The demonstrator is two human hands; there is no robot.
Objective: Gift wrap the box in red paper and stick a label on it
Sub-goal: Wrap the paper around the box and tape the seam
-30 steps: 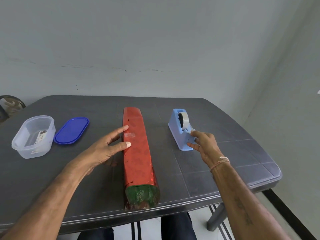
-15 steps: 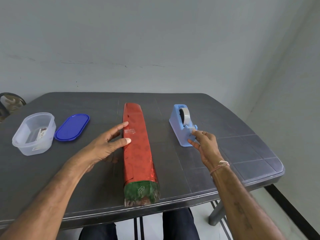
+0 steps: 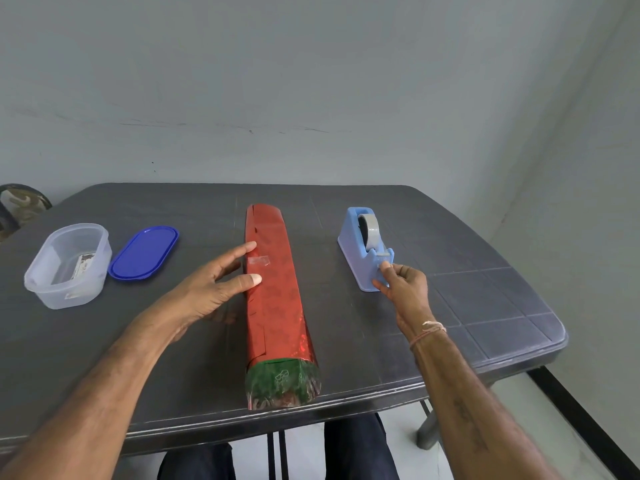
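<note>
Green foil, crinkled and glossy, showed at the uncovered near end of the long box [image 3: 282, 381], which lay lengthwise down the middle of the dark table [image 3: 485, 306], its near end almost at the near edge. Shiny red paper [image 3: 273, 306] sheathed the rest, its overlapping seam jagged along the left side.

My left hand [image 3: 211, 292] lay spread wide, fingers straight, with thumb and forefinger tips pressing that seam on either side of a short clear strip [image 3: 259, 260] stuck across it. My right hand [image 3: 403, 289], toward the right edge, pinched the free end of the tape [image 3: 373, 233] between thumb and forefinger at the toothed cutter of the pale blue plastic tape dispenser [image 3: 356, 251].

By my reckoning, the slick paper could spring open if my left fingertips eased off, since one strip held a long seam. A hard pull might also drag the dispenser or curl the tape onto itself.

Farther back, near the left edge, sat a translucent oval container [image 3: 41, 282] holding a small printed slip [image 3: 82, 271], possibly the label, with its smooth blue lid [image 3: 143, 252] flat beside it.
</note>
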